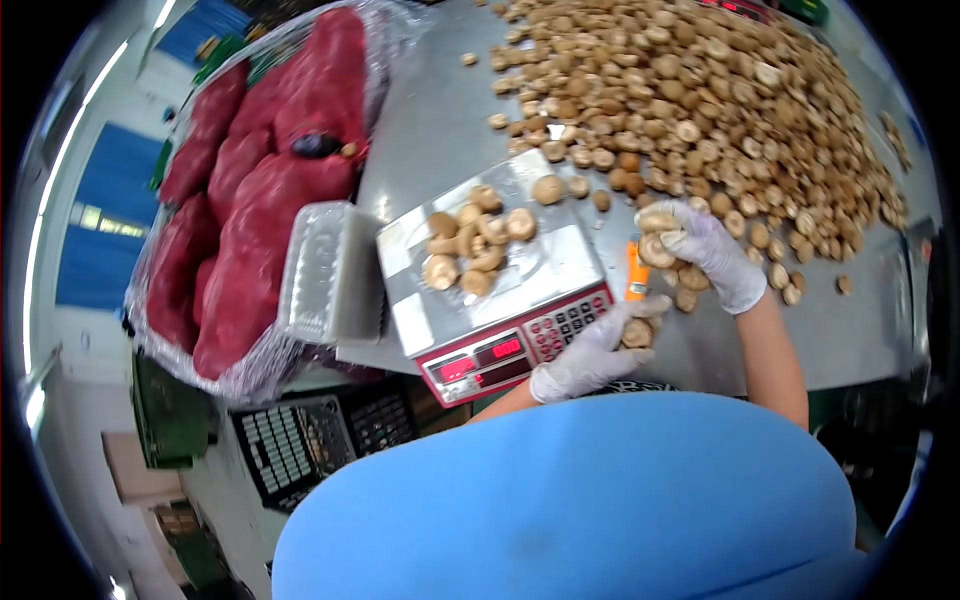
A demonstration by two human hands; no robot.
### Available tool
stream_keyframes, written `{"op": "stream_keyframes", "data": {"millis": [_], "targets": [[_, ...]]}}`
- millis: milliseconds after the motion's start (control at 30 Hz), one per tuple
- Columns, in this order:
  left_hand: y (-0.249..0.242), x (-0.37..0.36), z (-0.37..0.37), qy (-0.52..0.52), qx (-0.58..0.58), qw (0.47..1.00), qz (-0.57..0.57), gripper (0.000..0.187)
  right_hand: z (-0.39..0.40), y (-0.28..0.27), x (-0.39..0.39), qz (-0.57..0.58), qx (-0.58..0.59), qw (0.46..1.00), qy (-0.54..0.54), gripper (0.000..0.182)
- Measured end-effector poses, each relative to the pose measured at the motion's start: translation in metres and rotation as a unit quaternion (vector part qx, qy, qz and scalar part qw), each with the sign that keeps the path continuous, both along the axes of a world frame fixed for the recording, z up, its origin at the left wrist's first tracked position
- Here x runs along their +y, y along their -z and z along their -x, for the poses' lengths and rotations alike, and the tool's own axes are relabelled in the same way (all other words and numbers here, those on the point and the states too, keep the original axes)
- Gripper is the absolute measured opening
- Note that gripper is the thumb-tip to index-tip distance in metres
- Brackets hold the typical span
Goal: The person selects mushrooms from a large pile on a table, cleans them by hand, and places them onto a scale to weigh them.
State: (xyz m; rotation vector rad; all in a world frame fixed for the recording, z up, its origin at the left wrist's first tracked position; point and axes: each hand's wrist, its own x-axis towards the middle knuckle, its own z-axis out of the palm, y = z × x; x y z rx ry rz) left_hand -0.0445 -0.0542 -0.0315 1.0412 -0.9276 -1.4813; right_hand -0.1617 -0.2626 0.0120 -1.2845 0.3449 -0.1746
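My left hand (590, 357), in a white glove, is closed around a mushroom (637, 333) beside the front right corner of a red and silver scale (500, 270). Several mushrooms (468, 240) lie on the scale in and around a clear plastic tray. My right hand (705, 250), also gloved, grips mushrooms (656, 248) at the near edge of a large mushroom pile (680, 90). An orange tool (637, 270) lies between my two hands. The scale's red digits are too small to read surely.
Stacked clear plastic trays (330, 270) stand left of the scale. Farther left are red mesh sacks (270, 190) in clear wrap. A black crate (275, 450) is below the metal table (430, 120). Green bins are at the lower left.
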Motion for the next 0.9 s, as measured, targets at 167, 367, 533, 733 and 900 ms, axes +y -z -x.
{"op": "stream_keyframes", "data": {"millis": [167, 367, 533, 733, 900], "targets": [[-0.001, 0.013, -0.006, 0.009, -0.005, 1.0, -0.021, 0.065, -0.097, -0.051, 0.02, 0.215, -0.007, 0.976, 0.028, 0.037], [0.004, 0.024, -0.012, -0.025, 0.022, 0.998, -0.054, 0.064, -0.189, -0.001, 0.022, 0.667, -0.177, 0.724, -0.002, 0.045], [0.011, 0.029, -0.019, -0.037, 0.045, 0.995, -0.075, 0.063, -0.181, 0.002, 0.017, 0.585, -0.154, 0.793, -0.065, 0.066], [0.013, 0.026, -0.024, -0.029, 0.013, 0.997, -0.073, 0.062, -0.181, 0.003, -0.002, 0.349, -0.201, 0.915, -0.017, 0.07], [0.002, 0.019, -0.022, -0.075, 0.048, 0.996, -0.007, 0.063, -0.172, 0.026, 0.001, 0.463, -0.181, 0.867, -0.038, 0.062]]}}
